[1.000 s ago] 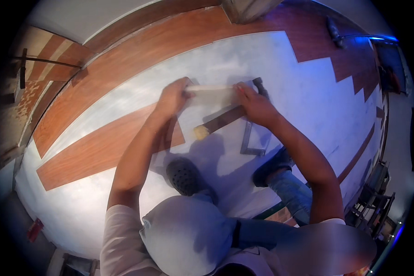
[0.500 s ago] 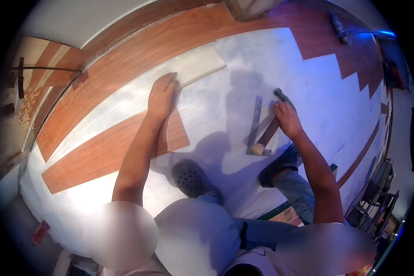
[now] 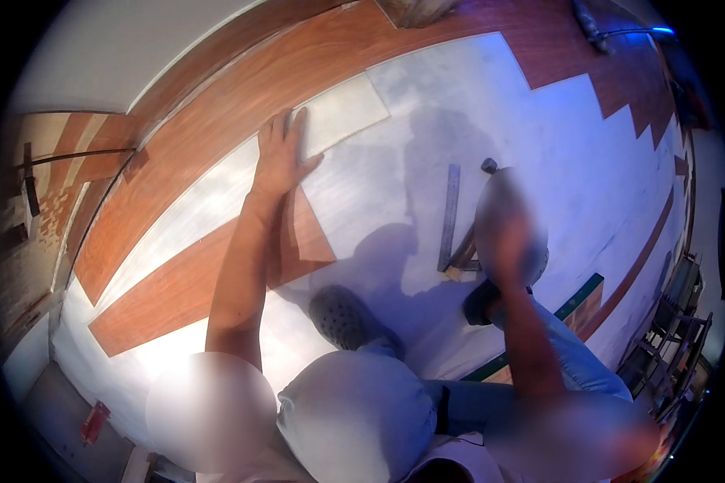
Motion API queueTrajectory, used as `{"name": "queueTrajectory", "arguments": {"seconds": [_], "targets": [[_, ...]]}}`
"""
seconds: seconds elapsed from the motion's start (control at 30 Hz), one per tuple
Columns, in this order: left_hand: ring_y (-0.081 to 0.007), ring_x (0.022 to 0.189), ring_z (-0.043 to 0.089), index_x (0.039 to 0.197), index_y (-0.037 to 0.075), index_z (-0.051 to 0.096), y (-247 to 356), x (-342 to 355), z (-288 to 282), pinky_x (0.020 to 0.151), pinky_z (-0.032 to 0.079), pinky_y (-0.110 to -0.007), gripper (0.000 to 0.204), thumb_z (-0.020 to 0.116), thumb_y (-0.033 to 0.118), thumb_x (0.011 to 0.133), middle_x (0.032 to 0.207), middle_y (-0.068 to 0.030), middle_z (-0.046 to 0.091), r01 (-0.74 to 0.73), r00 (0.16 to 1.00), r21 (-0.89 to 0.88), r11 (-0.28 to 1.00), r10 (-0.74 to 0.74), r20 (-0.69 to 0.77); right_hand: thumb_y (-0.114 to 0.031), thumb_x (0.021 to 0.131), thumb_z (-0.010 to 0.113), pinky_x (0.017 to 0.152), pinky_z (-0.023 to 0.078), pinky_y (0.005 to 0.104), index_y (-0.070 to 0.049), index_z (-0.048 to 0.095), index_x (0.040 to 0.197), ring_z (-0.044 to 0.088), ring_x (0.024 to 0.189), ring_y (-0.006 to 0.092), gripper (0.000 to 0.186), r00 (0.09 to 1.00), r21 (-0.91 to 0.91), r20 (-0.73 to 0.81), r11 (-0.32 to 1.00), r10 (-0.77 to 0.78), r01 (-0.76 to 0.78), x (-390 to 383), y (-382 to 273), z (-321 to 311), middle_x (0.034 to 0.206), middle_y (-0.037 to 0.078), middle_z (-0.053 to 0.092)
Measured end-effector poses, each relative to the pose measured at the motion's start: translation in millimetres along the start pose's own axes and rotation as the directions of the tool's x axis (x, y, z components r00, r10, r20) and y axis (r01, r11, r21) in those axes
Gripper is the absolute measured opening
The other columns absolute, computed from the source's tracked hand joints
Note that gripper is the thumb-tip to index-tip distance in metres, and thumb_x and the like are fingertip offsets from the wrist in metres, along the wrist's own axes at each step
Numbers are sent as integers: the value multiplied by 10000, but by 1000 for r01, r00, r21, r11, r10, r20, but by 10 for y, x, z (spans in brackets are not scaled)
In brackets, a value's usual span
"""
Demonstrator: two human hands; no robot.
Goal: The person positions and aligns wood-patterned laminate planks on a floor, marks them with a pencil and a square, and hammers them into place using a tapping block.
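Observation:
My left hand [image 3: 279, 157] lies with fingers spread on the near end of a pale rectangular board [image 3: 348, 110]. That board rests along the edge of the laid reddish-brown planks [image 3: 209, 105]. A loose reddish-brown plank [image 3: 177, 286] lies under my left forearm. Over on the right, my right hand [image 3: 511, 245] is smeared by blur, so its fingers and anything in them cannot be made out. Near it a dark tool head [image 3: 489, 166] shows, with a brown handle-like piece [image 3: 464, 251] lower down. A metal try square [image 3: 451, 211] lies flat just left of these.
A whitish sheet [image 3: 395, 169] covers the floor. Stepped plank ends [image 3: 592, 101] run along the far right. My shoes [image 3: 342, 315] stand close to the tools. A green-edged strip [image 3: 576, 299] lies at right, and dark stacked furniture [image 3: 669, 322] stands beyond.
My left hand has spread its fingers and moved slightly up along the pale board. My right hand has dropped lower and nearer my foot, now blurred. The view has shifted slightly.

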State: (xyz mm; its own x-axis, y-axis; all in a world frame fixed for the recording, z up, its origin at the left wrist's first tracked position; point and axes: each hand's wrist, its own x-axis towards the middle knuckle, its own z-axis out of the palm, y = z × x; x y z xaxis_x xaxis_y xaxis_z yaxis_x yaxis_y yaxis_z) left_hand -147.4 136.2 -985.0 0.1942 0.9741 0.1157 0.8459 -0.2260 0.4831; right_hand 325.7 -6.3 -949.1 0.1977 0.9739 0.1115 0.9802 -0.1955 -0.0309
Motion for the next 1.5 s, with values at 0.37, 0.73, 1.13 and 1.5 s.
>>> {"name": "queueTrajectory", "arguments": {"seconds": [0.37,0.73,1.13,1.5], "targets": [[-409,1391,418,1486,79,545,57,75,24,1190,336,-496,857,867,358,742,1522,-210,458,34,999,89,995,-36,25,-268,895,736,884,525,474,81,616,1171,673,956,405,460,984,313,33,933,177,-179,-36,-124,416,963,210,676],[-384,1385,444,1463,67,567,-10,27,19,1183,377,-465,870,892,344,705,1534,-180,472,32,999,69,997,-30,-33,-172,907,690,576,507,300,-9,631,998,606,663,128,196,882,672,456,605,117,-427,464,-133,-418,753,37,610],[-399,1499,335,1523,146,526,-331,302,13,1218,322,-484,705,738,430,914,1655,-147,354,118,992,80,990,-113,-59,-107,894,619,777,553,426,-76,630,1199,675,894,305,307,402,318,201,448,-893,835,1395,-1055,-195,985,101,650],[-397,1460,407,1382,198,670,-513,433,62,1178,369,-499,653,825,453,802,1589,-117,474,105,977,122,987,-79,-197,-440,941,640,812,528,391,-61,650,1070,650,914,283,401,22,373,169,85,-985,924,1686,-1820,116,942,92,625]]}}
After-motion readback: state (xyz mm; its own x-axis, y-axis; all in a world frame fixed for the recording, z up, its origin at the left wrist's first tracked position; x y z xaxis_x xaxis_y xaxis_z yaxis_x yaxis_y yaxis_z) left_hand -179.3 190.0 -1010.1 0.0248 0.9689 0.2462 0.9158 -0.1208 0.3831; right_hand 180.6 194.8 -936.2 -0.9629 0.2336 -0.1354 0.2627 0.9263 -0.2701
